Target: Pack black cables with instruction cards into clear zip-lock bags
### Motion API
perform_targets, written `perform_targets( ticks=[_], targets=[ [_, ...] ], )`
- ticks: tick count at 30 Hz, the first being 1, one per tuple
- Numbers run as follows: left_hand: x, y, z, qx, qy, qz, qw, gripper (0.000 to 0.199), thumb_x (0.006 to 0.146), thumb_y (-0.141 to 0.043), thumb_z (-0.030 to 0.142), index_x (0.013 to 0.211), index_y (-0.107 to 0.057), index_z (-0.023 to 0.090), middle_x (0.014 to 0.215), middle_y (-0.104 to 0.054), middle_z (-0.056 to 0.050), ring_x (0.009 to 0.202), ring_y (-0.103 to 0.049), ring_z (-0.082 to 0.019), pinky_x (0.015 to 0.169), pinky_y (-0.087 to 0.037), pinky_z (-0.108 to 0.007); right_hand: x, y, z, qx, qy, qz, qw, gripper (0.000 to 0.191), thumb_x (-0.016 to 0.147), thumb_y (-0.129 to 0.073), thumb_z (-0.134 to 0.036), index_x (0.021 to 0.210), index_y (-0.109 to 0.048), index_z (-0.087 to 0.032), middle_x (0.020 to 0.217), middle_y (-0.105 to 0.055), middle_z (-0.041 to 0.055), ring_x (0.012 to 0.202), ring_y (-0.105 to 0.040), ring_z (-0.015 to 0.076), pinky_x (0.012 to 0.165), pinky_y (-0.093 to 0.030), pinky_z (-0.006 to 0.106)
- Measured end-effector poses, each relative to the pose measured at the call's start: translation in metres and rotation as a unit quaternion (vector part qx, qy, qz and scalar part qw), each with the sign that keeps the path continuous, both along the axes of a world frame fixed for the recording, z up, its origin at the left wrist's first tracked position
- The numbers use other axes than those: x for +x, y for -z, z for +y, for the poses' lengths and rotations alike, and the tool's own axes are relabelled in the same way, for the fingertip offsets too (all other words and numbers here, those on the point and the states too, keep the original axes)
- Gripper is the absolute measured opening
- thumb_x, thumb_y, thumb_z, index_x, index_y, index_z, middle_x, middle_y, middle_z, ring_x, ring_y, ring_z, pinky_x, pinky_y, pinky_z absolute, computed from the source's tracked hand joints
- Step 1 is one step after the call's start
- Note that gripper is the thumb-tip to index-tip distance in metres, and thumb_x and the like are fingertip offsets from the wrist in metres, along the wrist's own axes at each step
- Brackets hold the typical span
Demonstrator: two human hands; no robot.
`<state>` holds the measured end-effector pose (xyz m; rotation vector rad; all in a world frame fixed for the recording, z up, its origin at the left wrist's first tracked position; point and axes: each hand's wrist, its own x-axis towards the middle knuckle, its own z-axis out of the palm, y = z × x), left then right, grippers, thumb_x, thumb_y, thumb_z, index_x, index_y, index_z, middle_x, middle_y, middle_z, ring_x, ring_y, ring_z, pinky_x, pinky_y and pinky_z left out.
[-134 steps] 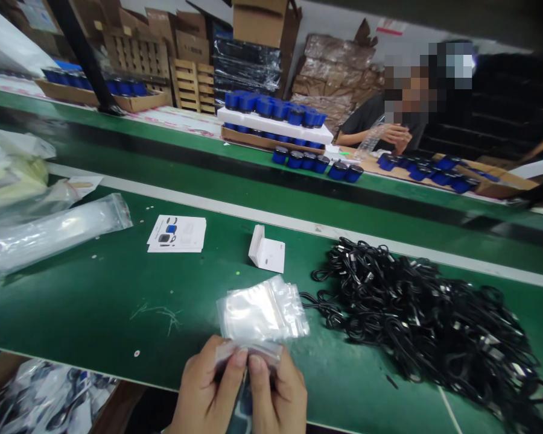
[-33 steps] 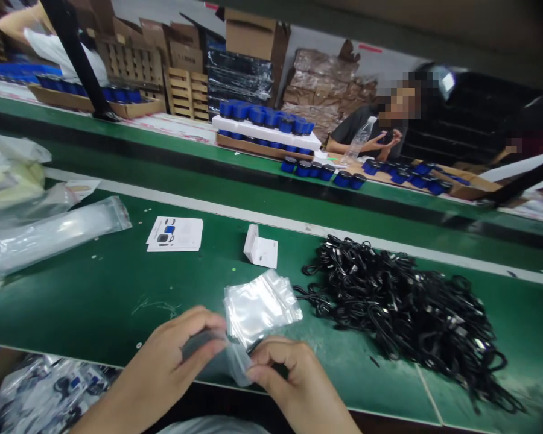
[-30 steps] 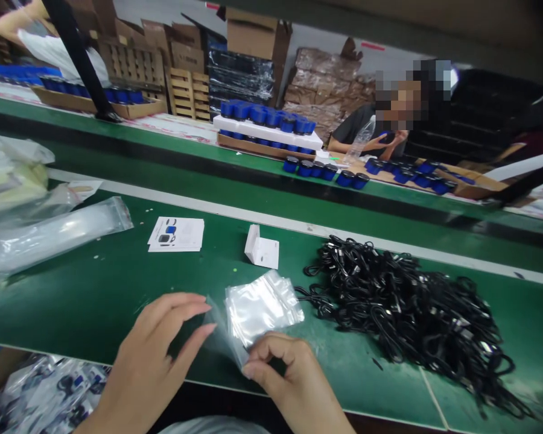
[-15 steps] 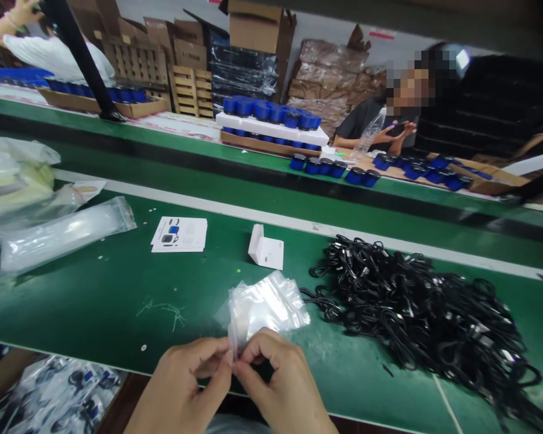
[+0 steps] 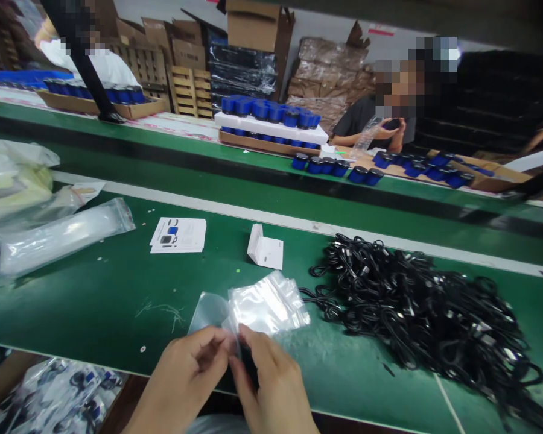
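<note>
A clear zip bag is pinched at its lower edge by the closely drawn fingers of the left hand and right hand, over a green bench mat. A stack of zip bags lies just beyond; a heap of black cables remains loose and unbagged nearby.

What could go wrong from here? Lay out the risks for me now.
The loose clear zip bag between the left hand and right hand overlaps the stack of zip bags, so it might drag others off. Loops of black cable lie right beside that stack and could snag a bag. The hands also work at the near edge of the green bench, so a slipped bag could drop among the packed bags below.
</note>
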<state>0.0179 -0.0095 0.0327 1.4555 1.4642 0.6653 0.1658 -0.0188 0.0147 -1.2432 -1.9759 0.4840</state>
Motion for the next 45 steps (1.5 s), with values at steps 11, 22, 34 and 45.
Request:
perform_targets(
  ticks=[11, 22, 34, 45],
  targets=[
    [0.012, 0.012, 0.002, 0.12, 0.04, 0.108, 0.986, 0.029, 0.091, -0.038, 0.031, 0.063, -0.041, 0.023, 0.054, -0.052, 0.005, 0.049, -0.053, -0.011, 0.048, -0.041, -0.019, 0.004, -0.006, 0.005, 0.016, 0.015, -0.042, 0.999, 0.031, 0.091, -0.034, -0.014, 0.081, -0.062, -0.02, 0.063, -0.067, 0.0024, 0.051, -0.063, 0.0171, 0.048, -0.039, 0.025],
    [0.006, 0.019, 0.0, 0.251, 0.019, 0.15, 0.956, 0.025, 0.084, -0.041, 0.016, 0.059, -0.039, 0.021, 0.054, -0.043, 0.007, 0.047, -0.046, -0.008, 0.048, -0.036, -0.017, 0.005, -0.014, 0.016, 0.078, 0.137, -0.146, 0.977, 0.031, 0.084, -0.039, -0.013, 0.056, -0.052, -0.02, 0.048, -0.055, 0.0013, 0.045, -0.052, 0.0162, 0.052, -0.028, 0.029],
    [0.004, 0.018, 0.005, 0.174, -0.028, 0.109, 0.978, 0.032, 0.087, -0.04, 0.029, 0.057, -0.032, 0.023, 0.049, -0.036, 0.007, 0.043, -0.04, -0.009, 0.045, -0.032, -0.019, 0.019, -0.051, 0.165, -0.321, 0.077, 0.08, 0.94, 0.038, 0.09, -0.051, -0.05, 0.08, -0.057, -0.014, 0.066, -0.058, -0.0002, 0.05, -0.055, 0.0104, 0.046, -0.043, 0.023],
    [0.005, 0.009, 0.005, 0.076, -0.089, 0.01, 0.993, 0.035, 0.089, -0.039, 0.043, 0.062, -0.05, 0.022, 0.051, -0.055, 0.005, 0.044, -0.055, -0.011, 0.045, -0.044, -0.019, 0.039, -0.047, 0.161, -0.357, 0.101, 0.133, 0.919, 0.022, 0.094, -0.051, -0.029, 0.081, -0.058, -0.013, 0.07, -0.057, -0.0026, 0.056, -0.054, 0.009, 0.053, -0.046, 0.023]
  ],
)
